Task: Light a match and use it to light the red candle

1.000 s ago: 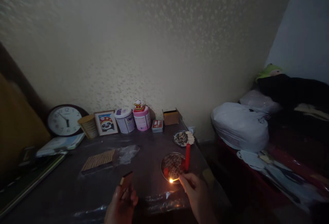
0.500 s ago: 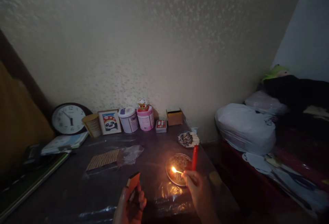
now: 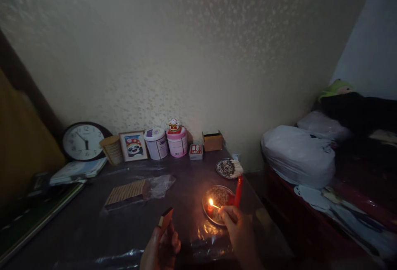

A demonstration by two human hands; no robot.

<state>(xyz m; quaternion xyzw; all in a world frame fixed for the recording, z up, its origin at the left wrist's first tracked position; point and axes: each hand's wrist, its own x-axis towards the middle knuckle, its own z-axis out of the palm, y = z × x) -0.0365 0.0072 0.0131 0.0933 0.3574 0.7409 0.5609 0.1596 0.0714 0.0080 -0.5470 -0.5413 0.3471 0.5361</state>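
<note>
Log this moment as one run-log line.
left hand: holds matchbox | right hand: holds lit match over dish | red candle: upright, unlit | table: plastic-covered

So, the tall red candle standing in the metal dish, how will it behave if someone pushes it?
The tall red candle is slim, upright and already leans a little, so it would probably tip easily. The dish is shallow and gives little support. Being round, the candle may roll once down.

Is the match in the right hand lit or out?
Lit: a small flame burns at the match tip, held by the right hand over the dish.
</note>
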